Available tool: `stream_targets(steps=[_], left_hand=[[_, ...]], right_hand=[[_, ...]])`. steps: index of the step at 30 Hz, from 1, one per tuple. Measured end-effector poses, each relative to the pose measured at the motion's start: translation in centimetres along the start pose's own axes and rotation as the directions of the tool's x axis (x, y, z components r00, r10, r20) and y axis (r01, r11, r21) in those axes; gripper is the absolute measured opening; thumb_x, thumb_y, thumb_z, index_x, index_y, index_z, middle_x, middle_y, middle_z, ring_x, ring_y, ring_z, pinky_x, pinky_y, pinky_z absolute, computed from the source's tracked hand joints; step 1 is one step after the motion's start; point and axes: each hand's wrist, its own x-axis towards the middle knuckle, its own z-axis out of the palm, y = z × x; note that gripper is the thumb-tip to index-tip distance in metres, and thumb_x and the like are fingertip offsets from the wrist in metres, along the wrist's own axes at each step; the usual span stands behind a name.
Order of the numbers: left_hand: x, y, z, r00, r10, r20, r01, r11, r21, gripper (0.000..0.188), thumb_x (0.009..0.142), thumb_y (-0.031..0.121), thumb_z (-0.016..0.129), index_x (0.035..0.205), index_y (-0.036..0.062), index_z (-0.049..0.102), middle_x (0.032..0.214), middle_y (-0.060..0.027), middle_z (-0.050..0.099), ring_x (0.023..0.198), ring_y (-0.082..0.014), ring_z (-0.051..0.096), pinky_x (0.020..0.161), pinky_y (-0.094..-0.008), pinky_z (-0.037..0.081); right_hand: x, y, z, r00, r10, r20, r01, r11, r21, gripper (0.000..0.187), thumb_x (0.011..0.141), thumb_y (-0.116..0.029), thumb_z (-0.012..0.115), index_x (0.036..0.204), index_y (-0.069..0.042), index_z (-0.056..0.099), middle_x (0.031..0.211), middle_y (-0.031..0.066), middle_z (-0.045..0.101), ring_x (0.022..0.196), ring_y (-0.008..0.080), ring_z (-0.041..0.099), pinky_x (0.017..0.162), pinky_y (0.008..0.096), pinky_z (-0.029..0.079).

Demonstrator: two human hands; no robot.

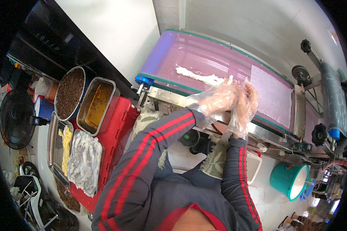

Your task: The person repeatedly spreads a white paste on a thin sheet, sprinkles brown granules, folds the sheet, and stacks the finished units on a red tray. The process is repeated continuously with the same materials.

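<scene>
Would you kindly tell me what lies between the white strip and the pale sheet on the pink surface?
In the head view, pink surface shows between the white strip and the pale sheet, with the gloved right hand over the near side.

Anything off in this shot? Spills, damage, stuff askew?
No clear spill or damage. Oddest bit: the white strip lies ragged and uneven on the pink belt, unlike the straighter-edged sheet to its right; may be normal. The cloth by the knees looks frayed, or just fringed.
</scene>
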Motion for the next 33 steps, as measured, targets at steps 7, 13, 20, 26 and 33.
stream_targets(steps=[7, 13, 20, 26, 33], left_hand=[[-3.2, -4.5, -3.0, 0.924, -0.364, -0.115, 0.378, 0.916, 0.135, 0.041, 0.092, 0.032, 0.067, 0.122, 0.0033, 0.068, 0.126, -0.0179, 0.066, 0.122, -0.0355, 0.061, 0.103, -0.0465, 0.047], [-7.7, -4.1, -10.2, 0.957, -0.257, 0.133, 0.257, 0.966, 0.022, 0.037, 0.092, 0.034, 0.067, 0.119, 0.0089, 0.069, 0.113, -0.0163, 0.069, 0.109, -0.0348, 0.064, 0.087, -0.0439, 0.052], [-16.0, 4.0, -19.3, 0.648, -0.754, -0.109, 0.239, 0.337, -0.911, 0.023, 0.1, 0.027, 0.068, 0.111, 0.0074, 0.07, 0.081, -0.0009, 0.064, 0.077, -0.0111, 0.06, 0.07, -0.0309, 0.048], [-32.1, 13.2, -27.3, 0.146, -0.873, -0.465, 0.32, 0.487, -0.813, 0.033, 0.094, 0.035, 0.074, 0.111, 0.0071, 0.072, 0.078, -0.0005, 0.065, 0.067, -0.0096, 0.064, 0.06, -0.0249, 0.053], [-49.3, 26.8, -35.0, -0.259, -0.594, -0.762, 0.631, 0.493, -0.599, 0.022, 0.094, 0.009, 0.066, 0.115, 0.005, 0.069, 0.096, 0.0002, 0.071, 0.086, -0.0083, 0.065, 0.069, -0.0245, 0.051]], right_hand=[[0.4, 0.5, -1.0, 0.998, -0.05, 0.026, 0.053, 0.985, -0.163, 0.028, 0.097, -0.015, 0.069, 0.123, -0.005, 0.07, 0.117, 0.0066, 0.069, 0.102, 0.0166, 0.063, 0.092, 0.0337, 0.051], [0.1, -0.6, -0.3, 0.99, -0.124, 0.06, 0.136, 0.955, -0.264, 0.027, 0.099, -0.013, 0.063, 0.123, -0.002, 0.069, 0.118, 0.0123, 0.07, 0.109, 0.0238, 0.065, 0.096, 0.0386, 0.051], [0.0, -1.4, -0.4, 0.993, -0.093, 0.069, 0.11, 0.948, -0.3, 0.034, 0.103, -0.019, 0.061, 0.129, 0.002, 0.067, 0.125, 0.0171, 0.071, 0.114, 0.0273, 0.067, 0.1, 0.0367, 0.05], [0.6, -1.1, -0.8, 0.956, -0.245, 0.161, 0.287, 0.898, -0.333, 0.03, 0.103, -0.017, 0.061, 0.125, 0.002, 0.069, 0.124, 0.0178, 0.071, 0.114, 0.0275, 0.067, 0.101, 0.0389, 0.051], [0.7, -2.1, 0.1, 0.93, -0.298, 0.217, 0.356, 0.88, -0.316, 0.031, 0.101, -0.019, 0.063, 0.122, 0.003, 0.071, 0.123, 0.019, 0.072, 0.113, 0.0311, 0.069, 0.102, 0.0405, 0.053]])
